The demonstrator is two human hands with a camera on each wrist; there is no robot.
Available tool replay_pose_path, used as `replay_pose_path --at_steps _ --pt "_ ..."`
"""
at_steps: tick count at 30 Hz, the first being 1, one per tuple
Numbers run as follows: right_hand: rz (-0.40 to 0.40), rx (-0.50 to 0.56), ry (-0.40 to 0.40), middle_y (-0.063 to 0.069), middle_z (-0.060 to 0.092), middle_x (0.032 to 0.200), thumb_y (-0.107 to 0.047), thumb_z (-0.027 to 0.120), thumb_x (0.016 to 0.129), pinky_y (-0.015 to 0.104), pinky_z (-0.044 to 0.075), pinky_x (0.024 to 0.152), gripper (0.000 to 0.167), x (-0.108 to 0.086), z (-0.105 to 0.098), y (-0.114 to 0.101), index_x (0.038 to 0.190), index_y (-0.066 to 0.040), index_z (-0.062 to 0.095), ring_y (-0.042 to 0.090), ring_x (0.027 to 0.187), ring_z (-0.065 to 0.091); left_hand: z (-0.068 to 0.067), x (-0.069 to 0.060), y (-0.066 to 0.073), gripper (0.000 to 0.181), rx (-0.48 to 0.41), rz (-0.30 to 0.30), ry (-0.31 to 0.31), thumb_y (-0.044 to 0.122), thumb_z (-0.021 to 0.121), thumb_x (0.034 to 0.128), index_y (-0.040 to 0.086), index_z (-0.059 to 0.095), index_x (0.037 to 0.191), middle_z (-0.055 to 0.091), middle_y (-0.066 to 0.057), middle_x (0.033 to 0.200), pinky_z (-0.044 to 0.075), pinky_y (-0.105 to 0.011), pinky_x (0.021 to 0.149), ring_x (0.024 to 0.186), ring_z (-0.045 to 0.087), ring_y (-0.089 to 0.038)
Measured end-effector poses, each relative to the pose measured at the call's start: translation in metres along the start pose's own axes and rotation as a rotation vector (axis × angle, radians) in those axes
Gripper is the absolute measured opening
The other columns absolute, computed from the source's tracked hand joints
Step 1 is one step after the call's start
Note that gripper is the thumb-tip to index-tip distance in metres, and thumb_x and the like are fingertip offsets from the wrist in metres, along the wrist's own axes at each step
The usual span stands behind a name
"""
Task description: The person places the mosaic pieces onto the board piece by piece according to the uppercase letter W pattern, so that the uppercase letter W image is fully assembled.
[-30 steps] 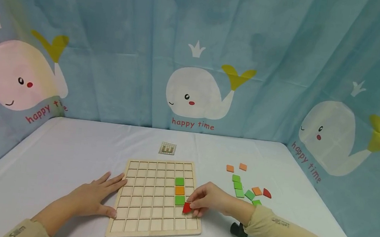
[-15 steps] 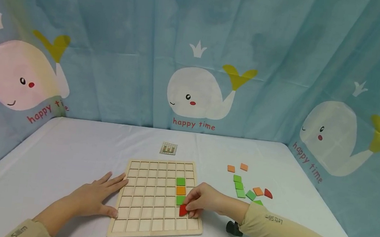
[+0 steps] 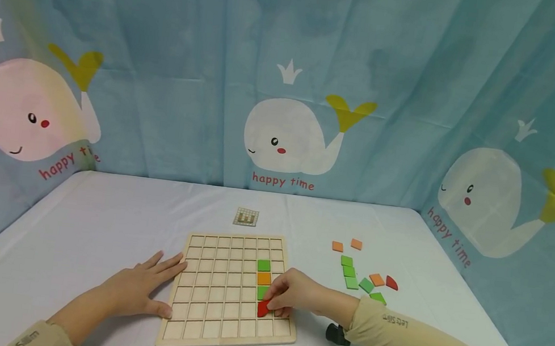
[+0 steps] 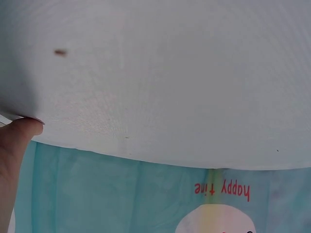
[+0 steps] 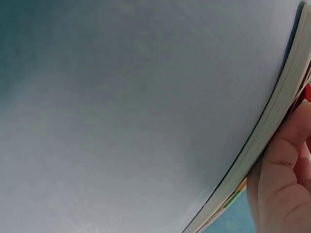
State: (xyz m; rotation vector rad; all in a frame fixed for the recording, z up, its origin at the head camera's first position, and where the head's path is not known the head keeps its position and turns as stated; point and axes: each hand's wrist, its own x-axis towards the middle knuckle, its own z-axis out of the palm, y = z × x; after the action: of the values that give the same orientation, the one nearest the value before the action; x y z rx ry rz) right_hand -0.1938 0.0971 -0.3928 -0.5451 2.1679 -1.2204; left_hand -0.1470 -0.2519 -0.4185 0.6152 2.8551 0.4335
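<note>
A wooden grid board [image 3: 202, 293] lies on the white table, and its square cells form rows. In one column of it sit a green square tile [image 3: 264, 265], an orange square tile [image 3: 263, 279] and a second green tile [image 3: 262, 292]. Just below these, my right hand [image 3: 294, 294] pinches a red quarter-circle tile [image 3: 262, 309] between thumb and fingers, over the cell under the lower green tile. My left hand [image 3: 132, 292] rests with spread fingers at the board's left edge, its fingertips and thumb touching the frame. The right wrist view shows the fingers beside the board's edge [image 5: 252, 131].
Right of the board lie several loose tiles: orange squares [image 3: 357, 244], green squares [image 3: 348, 271] and a red quarter-circle [image 3: 392, 283]. A small pattern card [image 3: 246, 217] lies beyond the board. A black object [image 3: 338, 334] is at the right wrist. A blue curtain [image 3: 201, 73] surrounds the table.
My right hand has moved a little left with the red tile, from the right-hand column to the column below the green tile. The left hand stays at the board's edge.
</note>
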Motion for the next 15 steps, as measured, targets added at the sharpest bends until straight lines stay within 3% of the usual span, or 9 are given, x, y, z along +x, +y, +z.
replay_pose_path --at_steps 15 --pt "-0.006 0.027 0.02 0.002 0.062 0.065 0.007 0.071 0.083 0.025 0.054 0.053 0.008 -0.0031 0.0019 -0.0016 0.09 0.005 0.069 0.011 0.054 0.058 -0.001 -0.0004 0.001 0.101 -0.006 -0.008 -0.003 0.07 0.063 0.0739 0.012 0.035 0.151 0.025 -0.012 0.158 0.034 -0.074 0.091 0.138 0.022 -0.052"
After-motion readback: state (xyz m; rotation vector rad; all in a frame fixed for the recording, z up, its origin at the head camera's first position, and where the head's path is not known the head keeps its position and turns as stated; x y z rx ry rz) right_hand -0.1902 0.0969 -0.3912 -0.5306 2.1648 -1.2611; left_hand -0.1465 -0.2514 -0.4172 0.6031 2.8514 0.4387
